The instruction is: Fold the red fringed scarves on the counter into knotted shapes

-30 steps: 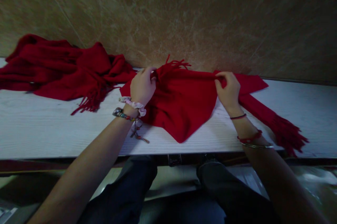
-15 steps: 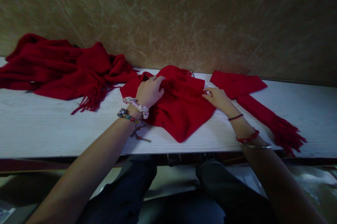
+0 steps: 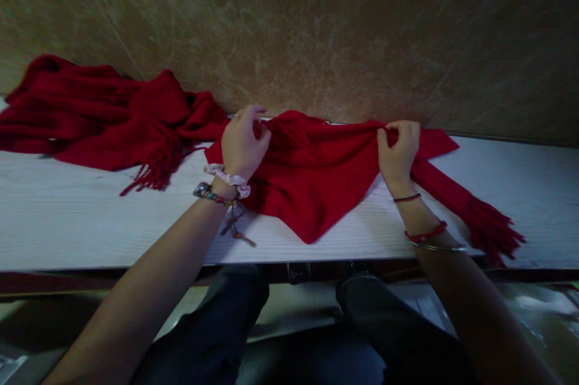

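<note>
A red fringed scarf (image 3: 316,174) lies partly folded on the white tabletop (image 3: 90,222) in front of me. My left hand (image 3: 242,143) pinches its upper left edge, fingers closed on the cloth. My right hand (image 3: 398,149) grips the upper right edge in the same way. Between the two hands the cloth is lifted and stretched, and a folded corner points toward me. The scarf's tasselled end (image 3: 491,228) trails off to the right past my right wrist.
A second red scarf (image 3: 104,119) lies bunched at the back left against the brown marbled wall (image 3: 316,29). The table's front edge (image 3: 136,264) runs just above my knees. White tabletop shows at far right.
Half a second ago both hands pressed the scarf flat on the table. Now they have gripped its upper edge again and lifted and spread it apart.
</note>
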A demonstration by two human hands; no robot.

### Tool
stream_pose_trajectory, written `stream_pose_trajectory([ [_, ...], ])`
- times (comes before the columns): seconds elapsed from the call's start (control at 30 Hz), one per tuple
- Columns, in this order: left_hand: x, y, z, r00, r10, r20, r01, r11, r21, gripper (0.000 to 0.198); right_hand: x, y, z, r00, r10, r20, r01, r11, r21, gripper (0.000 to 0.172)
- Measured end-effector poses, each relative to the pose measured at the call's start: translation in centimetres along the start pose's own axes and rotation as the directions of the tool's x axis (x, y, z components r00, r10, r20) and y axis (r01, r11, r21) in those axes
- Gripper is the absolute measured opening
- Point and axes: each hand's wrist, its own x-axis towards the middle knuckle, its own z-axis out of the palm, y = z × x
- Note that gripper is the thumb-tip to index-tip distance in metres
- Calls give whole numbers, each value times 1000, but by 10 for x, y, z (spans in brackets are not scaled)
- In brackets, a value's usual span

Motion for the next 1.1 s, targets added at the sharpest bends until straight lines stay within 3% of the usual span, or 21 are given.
stream_pose_trajectory([
  [0.1,2,-4,-1,997,-60,-50,56,996,-76,40,-2,5,4,998,-5,64,4,1000,8,4],
  [0.2,1,-3,5,992,-96,78,94,995,30,55,-10,11,13,948,-5,319,12,1000,-21,12],
  [0.27,-1,-1,9,985,-92,149,80,993,85,57,-14,12,16,905,15,425,7,999,-52,18],
  [0.37,-4,0,13,965,4,260,-26,996,81,62,-14,11,15,887,20,461,1,999,-46,19],
  [0.5,-5,-3,14,919,112,377,-156,984,89,71,-8,4,10,922,3,386,2,1000,-12,9],
  [0.6,-2,-5,11,958,66,278,-89,993,71,58,-4,-3,4,968,8,253,-15,1000,26,6],
  [0.7,2,-4,5,997,24,73,-17,995,-95,47,-1,-7,-4,997,46,64,-49,997,51,6],
  [0.8,3,-3,-1,991,-6,-132,-18,983,-185,48,-1,-6,-6,996,70,-63,-69,997,22,10],
  [0.83,3,-3,-1,989,-18,-144,-6,987,-161,51,-2,-4,-4,997,67,-38,-66,998,7,10],
  [0.9,2,-6,0,998,-62,-29,60,996,-60,62,-5,2,2,989,45,141,-42,999,-27,10],
  [0.97,2,-8,3,983,-138,119,134,990,41,71,-9,9,9,927,38,372,-17,998,-61,9],
  [1.0,2,-8,5,977,-162,138,154,986,68,74,-11,12,13,896,43,442,-10,997,-77,9],
  [1.03,2,-8,5,980,-166,111,158,985,76,76,-13,14,15,880,48,472,-6,996,-90,11],
  [1.1,1,-6,6,995,-100,-4,100,993,65,76,-15,19,17,893,51,447,-7,995,-100,17],
])
